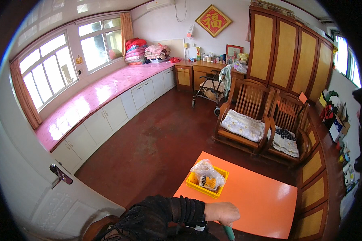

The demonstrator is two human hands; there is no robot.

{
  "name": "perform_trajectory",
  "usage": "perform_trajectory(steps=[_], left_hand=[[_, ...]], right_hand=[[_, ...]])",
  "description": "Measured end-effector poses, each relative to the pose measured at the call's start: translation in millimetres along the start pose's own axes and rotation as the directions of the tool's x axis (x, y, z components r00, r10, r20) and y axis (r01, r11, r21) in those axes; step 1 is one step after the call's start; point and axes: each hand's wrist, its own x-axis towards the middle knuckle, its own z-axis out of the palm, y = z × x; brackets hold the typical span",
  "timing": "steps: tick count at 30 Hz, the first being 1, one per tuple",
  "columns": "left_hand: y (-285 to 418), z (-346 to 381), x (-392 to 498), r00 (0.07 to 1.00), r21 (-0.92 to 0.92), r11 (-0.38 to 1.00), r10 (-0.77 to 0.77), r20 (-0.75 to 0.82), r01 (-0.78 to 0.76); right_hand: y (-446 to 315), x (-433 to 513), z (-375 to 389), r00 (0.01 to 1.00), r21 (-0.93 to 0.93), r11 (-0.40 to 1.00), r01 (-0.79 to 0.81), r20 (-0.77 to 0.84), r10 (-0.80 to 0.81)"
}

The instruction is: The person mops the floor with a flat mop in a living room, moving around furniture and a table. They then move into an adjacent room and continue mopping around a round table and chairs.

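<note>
My left hand [227,213] comes in from the lower left in a black sleeve and is over the near edge of an orange table [259,205]. Its fist is closed around a green object [229,232], whose lower end runs off the bottom of the picture. What this object is, I cannot tell. My right hand is out of view. Beyond my left hand, a yellow plastic basket [202,192] stands on the table. A crumpled clear plastic bag [205,167] lies in it, over an orange-and-black package [208,182] and a round orange item [194,177].
Two wooden armchairs [249,96] with cushions stand past the table, near a folding walker [211,87]. Wooden cabinets [312,174] line the right side. At left are a white door [42,186] and a long pink-topped platform [108,84] with stacked bedding [136,52].
</note>
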Motion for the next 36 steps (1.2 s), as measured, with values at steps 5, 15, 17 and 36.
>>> perform_trajectory(steps=[5, 15, 17, 36], left_hand=[[1.7, -2.6, -3.0, 0.999, -0.002, 1.0, -0.023, 0.036, 0.023], [-0.9, -2.9, -4.8, 1.0, -0.013, 1.0, -0.009, 0.025, 0.009], [-2.5, -1.2, -4.1, 1.0, -0.018, 1.0, -0.003, 0.02, 0.003], [-8.6, 0.5, 5.5, 1.0, -0.001, 1.0, 0.01, -0.013, -0.01]], right_hand=[[15.2, 8.4, 1.0, 1.0, -0.003, 1.0, -0.004, 0.012, 0.004], [32.0, 18.7, 8.0, 0.999, 0.036, 0.998, 0.045, -0.002, -0.045], [27.8, 16.2, 5.9, 0.999, 0.096, 0.995, 0.003, 0.033, -0.006], [16.8, 12.9, 1.9, 0.999, 0.044, 0.999, -0.033, -0.005, 0.033]])
